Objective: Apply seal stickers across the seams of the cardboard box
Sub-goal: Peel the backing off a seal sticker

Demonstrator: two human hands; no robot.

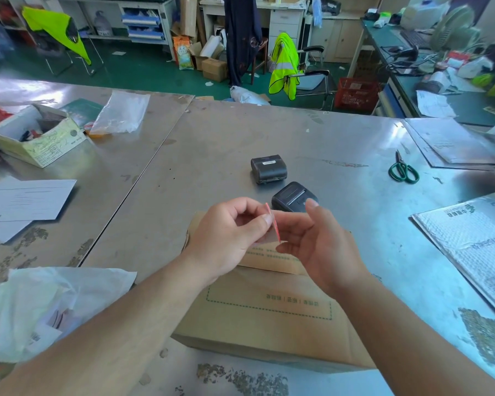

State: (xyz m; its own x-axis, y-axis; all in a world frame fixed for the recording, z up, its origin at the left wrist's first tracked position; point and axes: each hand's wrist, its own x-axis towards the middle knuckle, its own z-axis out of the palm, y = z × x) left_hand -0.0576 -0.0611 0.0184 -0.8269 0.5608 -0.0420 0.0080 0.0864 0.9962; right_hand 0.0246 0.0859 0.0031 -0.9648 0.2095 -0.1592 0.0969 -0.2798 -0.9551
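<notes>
A brown cardboard box [269, 318] lies flat on the steel table in front of me, printed with a dashed green rectangle. Both hands hover above its far end. My left hand [226, 238] pinches a small red-edged seal sticker [273, 227] between thumb and fingers. My right hand [317, 241] is beside it, its fingers curled and touching the sticker's lower edge. The sticker is seen nearly edge-on, so its face is hidden.
Two small black label printers [268, 168] [290, 197] sit just beyond the box. Green-handled scissors [403, 170] lie to the right, a bubble mailer [475, 247] at the far right. A crumpled plastic bag [46, 307] sits near left, papers [26, 204] and an open carton [35, 138] farther left.
</notes>
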